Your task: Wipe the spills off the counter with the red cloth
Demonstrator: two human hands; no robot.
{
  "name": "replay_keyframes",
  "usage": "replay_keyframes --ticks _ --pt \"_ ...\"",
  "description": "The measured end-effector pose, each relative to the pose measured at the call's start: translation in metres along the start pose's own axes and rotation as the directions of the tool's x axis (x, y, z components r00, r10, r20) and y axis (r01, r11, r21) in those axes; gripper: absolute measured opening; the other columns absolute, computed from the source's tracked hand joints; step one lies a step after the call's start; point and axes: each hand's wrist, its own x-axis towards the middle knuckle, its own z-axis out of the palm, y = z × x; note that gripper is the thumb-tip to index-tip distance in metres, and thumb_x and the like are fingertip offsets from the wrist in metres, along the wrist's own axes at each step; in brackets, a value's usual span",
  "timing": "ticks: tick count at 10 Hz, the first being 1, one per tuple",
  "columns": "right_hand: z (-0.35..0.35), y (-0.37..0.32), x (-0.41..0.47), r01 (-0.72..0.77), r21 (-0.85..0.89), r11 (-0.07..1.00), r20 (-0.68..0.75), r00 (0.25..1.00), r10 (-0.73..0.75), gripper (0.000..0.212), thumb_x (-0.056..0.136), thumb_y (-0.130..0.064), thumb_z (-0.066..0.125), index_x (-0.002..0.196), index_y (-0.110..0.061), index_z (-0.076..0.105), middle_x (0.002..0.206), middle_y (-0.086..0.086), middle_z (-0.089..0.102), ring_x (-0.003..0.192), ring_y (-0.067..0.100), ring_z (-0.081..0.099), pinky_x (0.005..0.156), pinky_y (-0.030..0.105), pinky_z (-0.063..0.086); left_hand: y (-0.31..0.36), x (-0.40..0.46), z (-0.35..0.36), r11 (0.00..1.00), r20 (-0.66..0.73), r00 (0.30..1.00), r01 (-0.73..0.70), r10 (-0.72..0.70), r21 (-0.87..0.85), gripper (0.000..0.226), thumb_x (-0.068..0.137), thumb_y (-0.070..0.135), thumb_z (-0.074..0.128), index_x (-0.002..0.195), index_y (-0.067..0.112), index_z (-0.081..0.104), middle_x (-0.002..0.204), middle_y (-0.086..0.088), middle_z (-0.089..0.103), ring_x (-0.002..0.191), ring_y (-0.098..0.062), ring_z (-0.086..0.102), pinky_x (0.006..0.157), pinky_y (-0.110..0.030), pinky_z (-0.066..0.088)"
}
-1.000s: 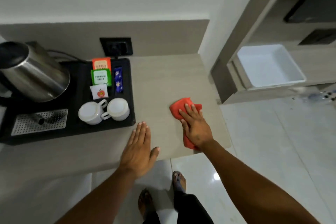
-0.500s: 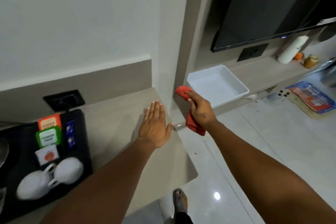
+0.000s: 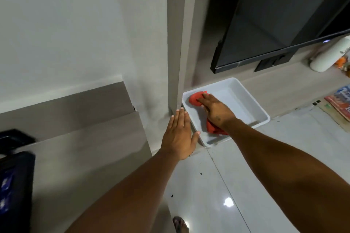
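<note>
While your right hand (image 3: 215, 112) presses the crumpled red cloth (image 3: 196, 101) into the shallow white plastic tray (image 3: 253, 108), hiding its middle, your left hand (image 3: 179, 135) hangs flat, fingers spread, empty.

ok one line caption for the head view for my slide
Right hand presses the red cloth into a white tray; left hand hovers open.

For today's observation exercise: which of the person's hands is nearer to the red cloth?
Right. The right hand lies on the red cloth inside the white tray. The left hand is open beside the tray's near-left rim, apart from the cloth.
</note>
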Motion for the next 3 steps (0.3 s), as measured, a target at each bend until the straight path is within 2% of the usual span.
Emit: replay_keyframes --ticks 1,2,3 --pt "0.035 0.013 0.01 0.063 -0.159 0.985 0.166 0.985 -0.036 0.054 0.104 -0.051 0.03 0.155 -0.039 0.02 0.168 -0.005 0.012 0.153 0.024 0.013 0.122 0.045 0.014 -0.005 0.004 0.016 1.0 0.032 0.999 0.019 -0.019 0.003 0.083 0.105 0.06 0.024 0.163 0.006 -0.002 0.173 -0.013 -0.005 0.16 -0.026 -0.009 0.129 -0.038 -0.008" --pt "0.043 0.01 0.007 0.106 -0.191 0.976 0.105 0.991 -0.087 0.053 0.103 -0.05 0.035 0.153 -0.033 0.03 0.165 -0.001 0.025 0.151 0.027 0.021 0.121 0.05 0.026 -0.012 -0.001 0.015 1.0 0.056 0.998 0.002 -0.003 0.015 0.083 0.105 0.06 0.024 0.163 0.006 -0.002 0.173 -0.013 -0.007 0.16 -0.026 -0.012 0.129 -0.039 -0.009" --pt "0.036 -0.007 -0.004 0.176 -0.178 0.968 -0.071 0.979 -0.191 0.042 0.1 -0.049 0.038 0.139 -0.034 0.048 0.144 -0.002 0.056 0.129 0.025 0.053 0.104 0.04 0.045 -0.022 -0.011 0.003 0.999 -0.014 1.0 -0.027 0.028 0.047 0.084 0.105 0.058 0.028 0.163 0.004 0.001 0.173 -0.016 -0.005 0.16 -0.028 -0.011 0.13 -0.04 -0.008"
